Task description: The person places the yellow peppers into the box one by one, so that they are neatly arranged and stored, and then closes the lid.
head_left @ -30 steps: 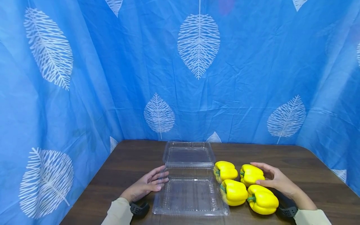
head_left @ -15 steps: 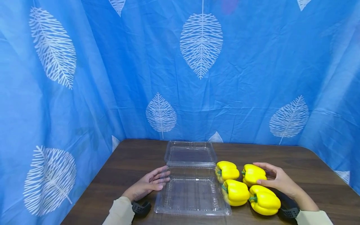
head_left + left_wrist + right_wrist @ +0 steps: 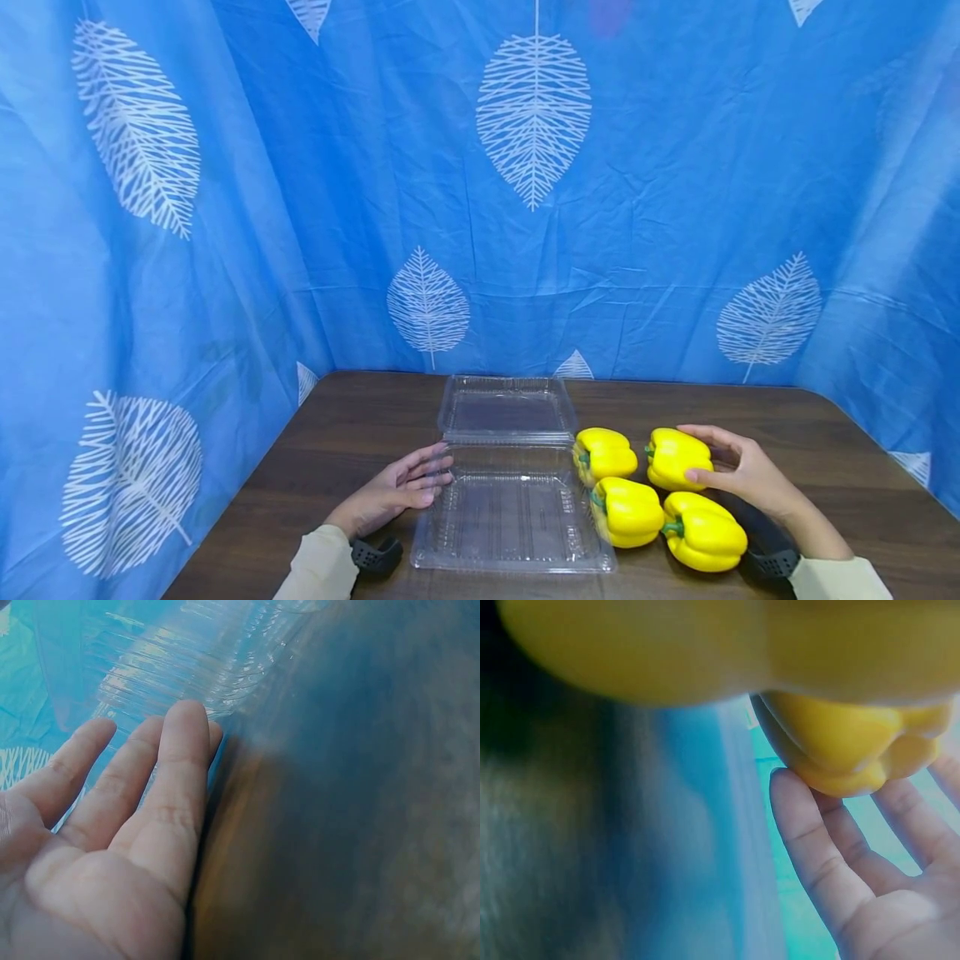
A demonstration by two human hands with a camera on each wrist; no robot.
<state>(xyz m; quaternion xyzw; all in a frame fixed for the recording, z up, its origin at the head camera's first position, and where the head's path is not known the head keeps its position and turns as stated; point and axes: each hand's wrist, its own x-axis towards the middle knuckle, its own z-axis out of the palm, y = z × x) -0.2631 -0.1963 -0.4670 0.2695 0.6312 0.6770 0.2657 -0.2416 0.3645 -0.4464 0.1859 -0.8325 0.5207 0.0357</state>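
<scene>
My right hand [image 3: 753,475] grips a yellow bell pepper [image 3: 678,458] at the far right of a group, thumb on its near side and fingers behind. In the right wrist view, the fingertips touch that pepper's lower end [image 3: 840,742], while a nearer yellow pepper [image 3: 705,652] fills the top. My left hand [image 3: 393,492] rests with extended fingers at the left side of a clear plastic clamshell container [image 3: 517,517]. Its lid [image 3: 506,408] lies folded back behind it. In the left wrist view, the fingertips [image 3: 184,724] are against or very near the ribbed clear wall [image 3: 172,667].
Three more yellow bell peppers stand right of the container: a back one [image 3: 606,455], a front one [image 3: 628,512] and a front right one [image 3: 707,532]. All lie on a dark wooden table [image 3: 360,417]. A blue leaf-print curtain [image 3: 645,208] encloses the back and sides.
The gripped pepper has shifted slightly up and away from the front right one, together with my right hand. My left hand stays by the container. The head view has swayed a little.
</scene>
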